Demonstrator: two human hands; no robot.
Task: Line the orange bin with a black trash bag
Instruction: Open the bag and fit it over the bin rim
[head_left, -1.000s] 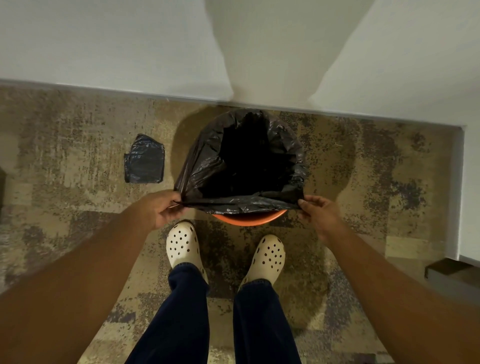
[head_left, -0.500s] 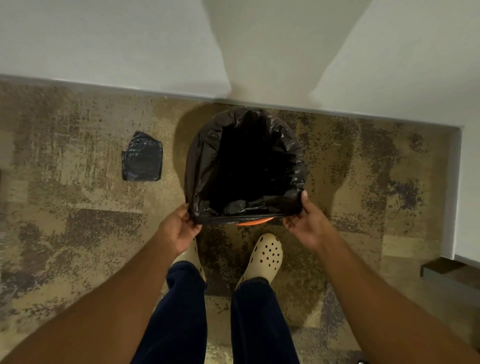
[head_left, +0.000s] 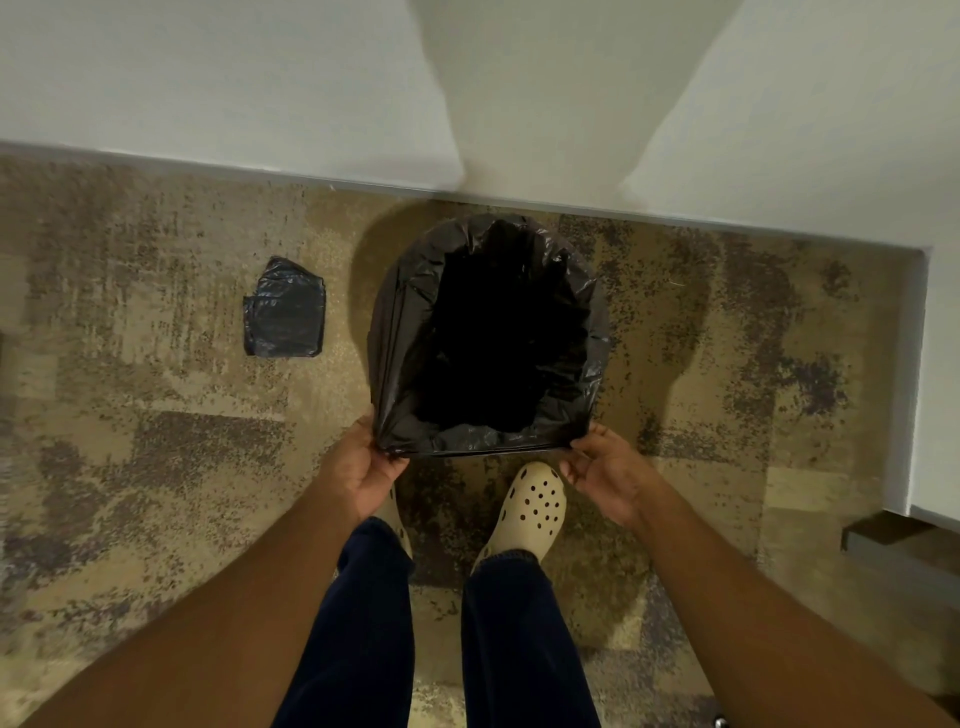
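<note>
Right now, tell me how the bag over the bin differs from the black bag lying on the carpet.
The bag over the bin is opened out with a wide dark mouth; the folded bag is a flat packet. The left hand and right hand pinch the opened one's near edge; the folded one lies untouched, to its left. Both are glossy black plastic.

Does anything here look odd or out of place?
Only a folded black bag lying loose on the carpet, left of the bin's bag. Both hands, left and right, grip that bag's near edge; nothing looks spilled or torn.
</note>
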